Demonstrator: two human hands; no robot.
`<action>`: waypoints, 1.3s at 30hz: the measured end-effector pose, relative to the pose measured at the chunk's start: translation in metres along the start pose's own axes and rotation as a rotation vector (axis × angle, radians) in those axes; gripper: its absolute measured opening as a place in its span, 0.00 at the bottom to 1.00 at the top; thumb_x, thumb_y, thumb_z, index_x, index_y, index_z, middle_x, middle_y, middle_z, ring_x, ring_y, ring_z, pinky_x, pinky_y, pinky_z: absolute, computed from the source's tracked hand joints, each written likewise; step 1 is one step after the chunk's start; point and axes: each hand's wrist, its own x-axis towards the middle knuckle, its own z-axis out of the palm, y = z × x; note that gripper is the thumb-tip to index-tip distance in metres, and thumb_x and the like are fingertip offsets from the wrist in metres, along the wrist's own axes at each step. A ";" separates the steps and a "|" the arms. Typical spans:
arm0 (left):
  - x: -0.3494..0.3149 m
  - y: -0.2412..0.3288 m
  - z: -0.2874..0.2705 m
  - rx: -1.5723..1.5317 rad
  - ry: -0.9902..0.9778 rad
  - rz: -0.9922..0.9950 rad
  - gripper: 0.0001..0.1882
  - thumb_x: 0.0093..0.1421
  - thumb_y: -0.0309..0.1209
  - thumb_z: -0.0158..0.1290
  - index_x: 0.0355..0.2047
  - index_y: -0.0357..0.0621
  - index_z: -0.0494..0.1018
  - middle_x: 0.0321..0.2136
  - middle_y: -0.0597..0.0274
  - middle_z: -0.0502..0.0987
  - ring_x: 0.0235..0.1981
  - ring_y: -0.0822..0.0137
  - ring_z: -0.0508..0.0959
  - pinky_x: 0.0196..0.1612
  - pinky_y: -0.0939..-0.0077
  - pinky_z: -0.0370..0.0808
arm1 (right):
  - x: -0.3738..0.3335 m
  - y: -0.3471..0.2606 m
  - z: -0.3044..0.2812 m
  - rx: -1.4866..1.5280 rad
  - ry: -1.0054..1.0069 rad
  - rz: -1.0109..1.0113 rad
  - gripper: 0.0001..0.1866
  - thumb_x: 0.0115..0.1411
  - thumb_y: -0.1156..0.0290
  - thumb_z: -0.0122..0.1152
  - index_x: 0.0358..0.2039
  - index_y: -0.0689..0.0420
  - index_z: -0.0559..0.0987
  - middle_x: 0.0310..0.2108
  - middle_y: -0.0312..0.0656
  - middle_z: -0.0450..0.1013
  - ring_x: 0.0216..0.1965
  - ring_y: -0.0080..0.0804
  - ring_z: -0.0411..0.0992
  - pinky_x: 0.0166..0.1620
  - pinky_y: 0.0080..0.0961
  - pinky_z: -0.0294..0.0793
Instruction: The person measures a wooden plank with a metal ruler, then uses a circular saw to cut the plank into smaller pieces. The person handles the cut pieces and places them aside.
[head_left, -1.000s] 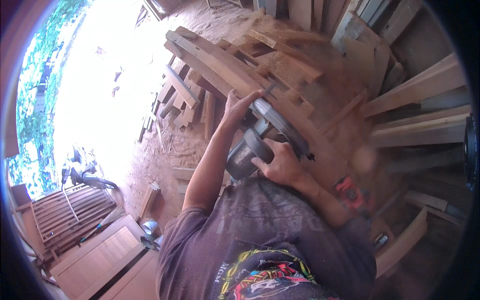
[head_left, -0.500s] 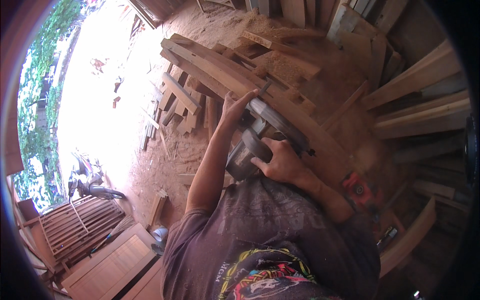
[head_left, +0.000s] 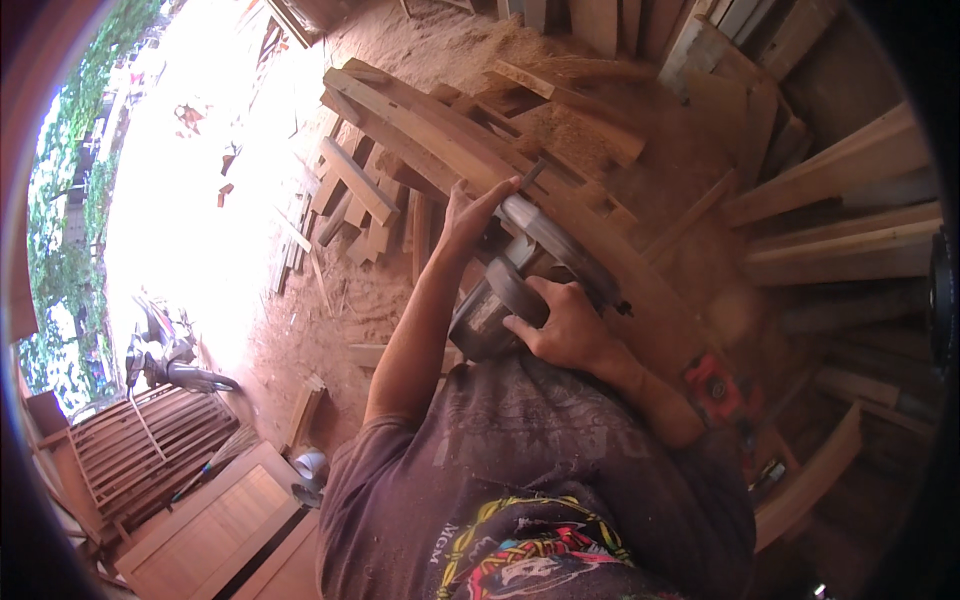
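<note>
A circular saw (head_left: pixel 562 245) with a grey guard and dark motor housing rests on a long wooden board (head_left: pixel 430 118), close in front of my body. My right hand (head_left: pixel 572 322) is wrapped round the saw's looped rear handle. At the saw's front, my left hand (head_left: pixel 470 212) is closed on the base, its fingers pointing towards a thin metal bar (head_left: pixel 534 174) that sticks out there. The guard hides the blade, and some of the left fingers are out of sight behind the hand.
Offcuts (head_left: pixel 358 180) and sawdust (head_left: pixel 560 135) lie around the board. A red power tool (head_left: pixel 712 388) sits to my right, near leaning planks (head_left: pixel 840 255). Back left stand a motorcycle (head_left: pixel 170 350) and a slatted wooden frame (head_left: pixel 150 440); a panelled door (head_left: pixel 215 520) lies nearer.
The view has turned slightly, so the surroundings sit a little differently in the picture. Both hands keep the same grip on the circular saw, with hardly any visible movement of it.
</note>
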 end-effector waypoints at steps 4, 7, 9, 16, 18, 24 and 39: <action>-0.001 0.002 -0.002 0.000 -0.030 -0.020 0.75 0.47 0.64 0.76 0.75 0.19 0.50 0.57 0.34 0.77 0.54 0.51 0.83 0.51 0.63 0.82 | 0.002 -0.003 -0.001 0.005 -0.013 0.031 0.19 0.60 0.67 0.75 0.47 0.66 0.83 0.40 0.61 0.84 0.46 0.56 0.85 0.50 0.43 0.82; 0.007 -0.006 -0.004 0.023 -0.023 -0.044 0.75 0.46 0.65 0.76 0.76 0.20 0.50 0.62 0.31 0.74 0.60 0.48 0.80 0.58 0.60 0.80 | 0.001 -0.003 -0.001 0.003 -0.003 0.013 0.18 0.60 0.67 0.75 0.46 0.65 0.83 0.39 0.61 0.83 0.45 0.58 0.84 0.49 0.44 0.83; 0.012 -0.008 -0.004 0.040 -0.020 -0.053 0.76 0.46 0.65 0.76 0.76 0.21 0.50 0.64 0.30 0.72 0.63 0.47 0.79 0.62 0.59 0.78 | 0.001 -0.001 0.001 -0.009 0.028 -0.018 0.17 0.59 0.67 0.76 0.44 0.62 0.83 0.38 0.61 0.83 0.45 0.62 0.83 0.47 0.47 0.83; -0.006 0.014 -0.001 0.067 0.006 -0.119 0.75 0.47 0.65 0.76 0.76 0.21 0.51 0.62 0.33 0.74 0.61 0.48 0.80 0.60 0.61 0.79 | 0.003 0.000 0.000 0.014 0.021 -0.021 0.17 0.58 0.67 0.76 0.44 0.62 0.83 0.38 0.61 0.83 0.44 0.62 0.83 0.47 0.48 0.83; -0.005 0.011 -0.002 0.078 0.025 -0.089 0.74 0.47 0.65 0.76 0.76 0.21 0.52 0.57 0.37 0.76 0.56 0.51 0.82 0.55 0.63 0.80 | 0.003 -0.001 0.000 0.019 0.020 -0.025 0.17 0.58 0.67 0.76 0.45 0.62 0.83 0.38 0.61 0.83 0.44 0.62 0.83 0.47 0.48 0.83; -0.007 0.015 -0.002 0.081 0.043 -0.036 0.68 0.48 0.64 0.76 0.71 0.22 0.59 0.48 0.46 0.82 0.45 0.60 0.85 0.43 0.68 0.83 | 0.005 -0.009 -0.006 -0.019 -0.021 -0.006 0.19 0.61 0.67 0.75 0.46 0.67 0.81 0.39 0.61 0.84 0.45 0.57 0.85 0.49 0.43 0.82; -0.011 0.011 -0.022 -0.057 0.026 0.102 0.58 0.51 0.57 0.78 0.66 0.23 0.64 0.50 0.44 0.83 0.54 0.58 0.83 0.58 0.66 0.80 | 0.010 -0.027 0.008 -0.018 -0.076 0.069 0.17 0.60 0.66 0.76 0.45 0.63 0.84 0.36 0.58 0.85 0.41 0.55 0.86 0.47 0.44 0.83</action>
